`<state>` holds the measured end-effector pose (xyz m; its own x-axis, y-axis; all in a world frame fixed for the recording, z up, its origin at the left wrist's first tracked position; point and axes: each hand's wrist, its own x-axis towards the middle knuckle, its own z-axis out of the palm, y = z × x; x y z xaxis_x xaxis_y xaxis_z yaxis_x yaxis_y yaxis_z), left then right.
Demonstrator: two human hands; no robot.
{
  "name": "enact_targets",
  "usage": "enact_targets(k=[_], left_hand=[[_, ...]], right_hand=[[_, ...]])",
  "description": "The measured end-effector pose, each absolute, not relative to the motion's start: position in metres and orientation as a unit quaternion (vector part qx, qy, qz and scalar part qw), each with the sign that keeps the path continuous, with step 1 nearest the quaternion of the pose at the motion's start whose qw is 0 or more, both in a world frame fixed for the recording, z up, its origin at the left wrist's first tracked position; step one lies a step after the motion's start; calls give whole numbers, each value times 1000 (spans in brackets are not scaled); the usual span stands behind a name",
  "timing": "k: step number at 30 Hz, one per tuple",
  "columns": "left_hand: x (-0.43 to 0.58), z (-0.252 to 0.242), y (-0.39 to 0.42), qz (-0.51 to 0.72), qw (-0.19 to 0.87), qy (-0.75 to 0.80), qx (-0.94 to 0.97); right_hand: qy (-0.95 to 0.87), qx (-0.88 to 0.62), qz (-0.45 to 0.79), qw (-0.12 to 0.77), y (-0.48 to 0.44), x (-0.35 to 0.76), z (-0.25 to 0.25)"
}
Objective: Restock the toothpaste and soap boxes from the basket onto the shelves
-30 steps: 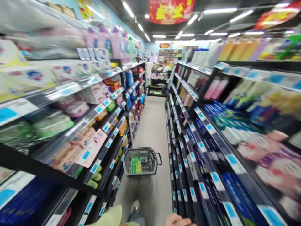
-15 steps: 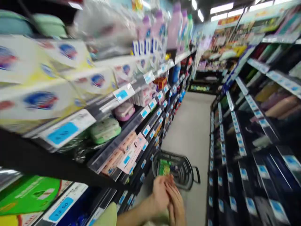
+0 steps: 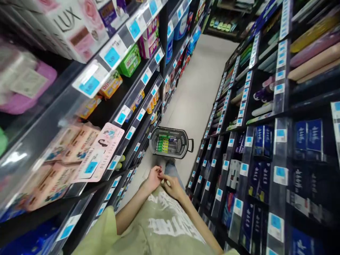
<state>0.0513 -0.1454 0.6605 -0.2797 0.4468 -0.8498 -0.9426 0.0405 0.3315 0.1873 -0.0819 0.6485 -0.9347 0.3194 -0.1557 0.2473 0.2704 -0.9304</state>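
Note:
My left hand [image 3: 154, 179] and my right hand [image 3: 171, 186] meet low in front of my shirt. The left fingers are curled, and my right fingertips touch them in a pinch; no object shows between them. Just beyond the hands, a dark grey shopping basket [image 3: 181, 144] stands on the floor, apart from both. Green and yellow packs [image 3: 162, 144] lie in its left part. The basket's handle [image 3: 191, 145] points to the right.
Store shelves line both sides of a narrow aisle floor [image 3: 195, 71]. On the left, a pink card sign [image 3: 108, 140] juts out near pink boxes [image 3: 53, 184], below soap boxes [image 3: 71, 24]. Dark blue boxes [image 3: 262, 140] fill the right shelves.
My view has tipped down, so the basket and hands appear higher and further left. The hands went from lying palm against palm to touching at the fingertips.

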Motion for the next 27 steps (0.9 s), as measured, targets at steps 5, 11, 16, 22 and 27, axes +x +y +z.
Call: enact_targets(k=[5,11,16,22,27], left_hand=[[47,652,-72,646,518,519,-213],[45,626,-69,540,485,661,-187],[46,599,-107,420,451,764,-191],[41,542,-111,289,468,827,-116],[30,462,-86,198,530,822,-58]], right_hand=[[-797,-197,571,-15,11,182,627],[-838,-246,467,-143,129,187,574],[-834,-285,423,-211,196,195,525],[-824,-325,400,-233,228,172,460],[-815,-341,394,-252,228,131,374]])
